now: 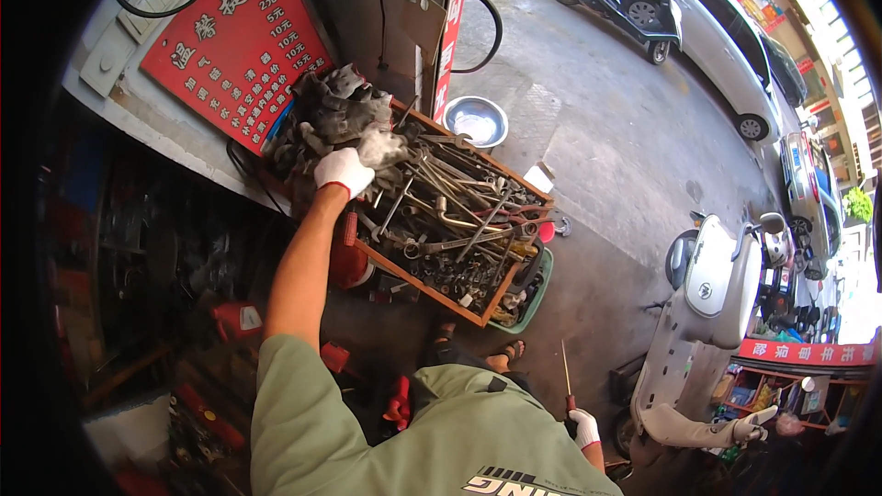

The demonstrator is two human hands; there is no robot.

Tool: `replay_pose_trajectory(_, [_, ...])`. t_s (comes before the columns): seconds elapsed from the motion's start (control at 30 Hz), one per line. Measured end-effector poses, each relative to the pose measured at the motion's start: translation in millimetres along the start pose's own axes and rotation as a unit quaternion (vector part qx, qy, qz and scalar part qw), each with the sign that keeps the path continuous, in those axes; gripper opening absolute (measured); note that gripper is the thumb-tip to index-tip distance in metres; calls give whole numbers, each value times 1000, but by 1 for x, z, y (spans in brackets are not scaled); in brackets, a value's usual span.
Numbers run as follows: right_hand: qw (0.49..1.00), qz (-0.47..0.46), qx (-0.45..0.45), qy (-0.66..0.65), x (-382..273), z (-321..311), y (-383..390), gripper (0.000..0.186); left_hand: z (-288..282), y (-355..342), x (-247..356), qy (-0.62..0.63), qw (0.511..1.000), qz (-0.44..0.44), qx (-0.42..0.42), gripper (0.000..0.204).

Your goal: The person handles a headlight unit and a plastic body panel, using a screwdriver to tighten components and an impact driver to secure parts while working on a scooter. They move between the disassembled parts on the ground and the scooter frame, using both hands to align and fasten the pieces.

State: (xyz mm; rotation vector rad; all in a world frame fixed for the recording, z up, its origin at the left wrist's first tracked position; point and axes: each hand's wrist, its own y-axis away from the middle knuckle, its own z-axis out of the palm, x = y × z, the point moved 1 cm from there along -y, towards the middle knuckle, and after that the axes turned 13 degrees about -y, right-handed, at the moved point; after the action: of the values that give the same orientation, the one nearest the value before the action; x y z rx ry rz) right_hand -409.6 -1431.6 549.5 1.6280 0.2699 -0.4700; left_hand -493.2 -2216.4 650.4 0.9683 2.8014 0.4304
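My left hand (344,171), in a white glove with red cuff, is closed on a pale grey, soiled cloth (382,148) at the left end of a wooden tool tray (439,296). A heap of dirty gloves or rags (342,101) lies just beyond it. The tray is crowded with wrenches (459,202), sockets and other metal tools. Low on the right, my right hand (584,426), also gloved, holds a long screwdriver (567,378) upright, its shaft pointing away from me.
A steel basin (476,103) and a green tub (523,320) flank the tray. A red sign (230,55) leans at the left. A cream scooter (712,276) stands at the right, with parked cars (726,64) beyond. Dark clutter (138,266) fills the lower left.
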Motion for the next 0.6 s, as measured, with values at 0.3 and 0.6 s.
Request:
replay_pose_trajectory(0.3, [1000, 19, 18, -2, 9, -14, 6, 26, -117, 4, -76, 105, 975, -67, 184, 47])
replay_pose_trajectory(0.6, [1000, -27, 7, 13, 3, -7, -19, 26, -20, -73, -113, 44, 993, -96, 44, 81])
